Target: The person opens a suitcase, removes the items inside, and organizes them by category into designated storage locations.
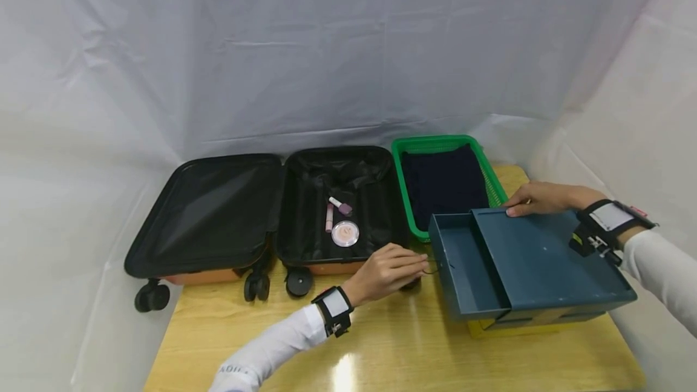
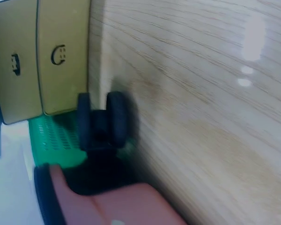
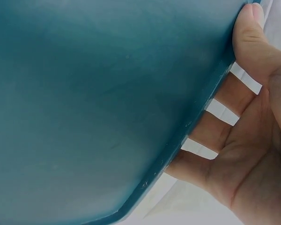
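Observation:
My left hand (image 1: 386, 274) is at the left end of a dark blue drawer box (image 1: 550, 253), its fingertips pinching a thin dark cord (image 1: 434, 270) on the drawer front. The drawer (image 1: 468, 265) stands partly pulled out on that side, and its visible inside is bare. With my right hand (image 1: 536, 198) I grip the far edge of the box's cover, thumb on top. In the right wrist view, the fingers (image 3: 210, 131) of this hand pass beneath the blue edge. The left hand itself is outside the left wrist view.
An open black-lined suitcase (image 1: 218, 210) lies on the wooden table (image 1: 381, 349), holding a round compact (image 1: 345, 233) and two small cosmetic tubes. Behind the box, a green basket (image 1: 400, 183) contains dark folded cloth (image 1: 443, 180). Something yellow (image 1: 512, 328) is under the box. Casters (image 1: 298, 282) stick out frontward.

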